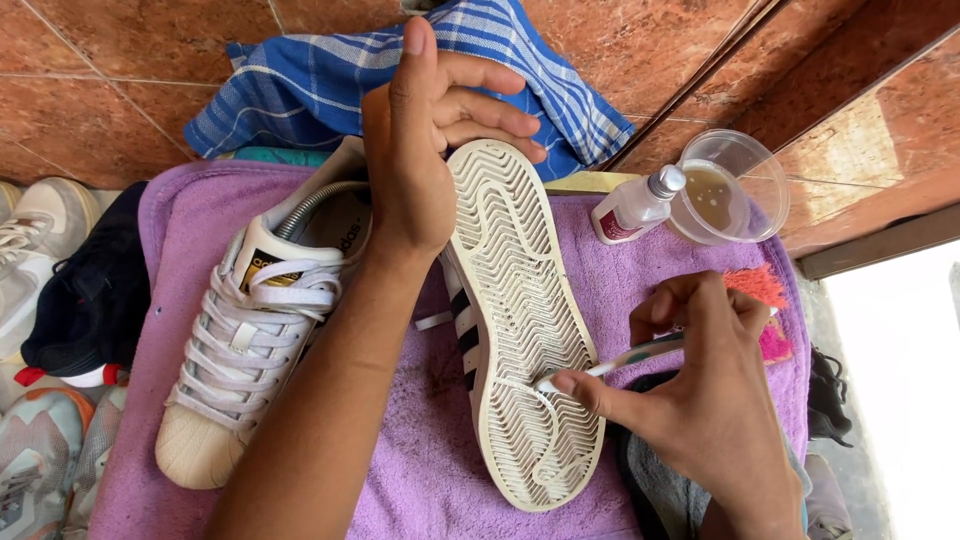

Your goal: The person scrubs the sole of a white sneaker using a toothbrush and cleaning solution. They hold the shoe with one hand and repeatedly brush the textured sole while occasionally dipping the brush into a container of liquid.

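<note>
A purple towel (420, 470) covers the work surface, set on a floor of reddish-brown tiles (110, 90), with a blue checked cloth (300, 85) bunched at the far edge. On the towel, the left hand (420, 150) grips the heel end of a white sneaker (515, 320) turned on its side, its ribbed sole facing up. The right hand (700, 390) pinches a toothbrush (620, 358), its head touching the sole near the forefoot. The second white sneaker (255, 340) lies upright just beside the left forearm. A small bottle (635, 205) leans against a clear plastic cup (735, 185) holding cloudy liquid. More shoes (40, 330) at the left are cut off by the frame; the brush's bristles are too small to make out.
</note>
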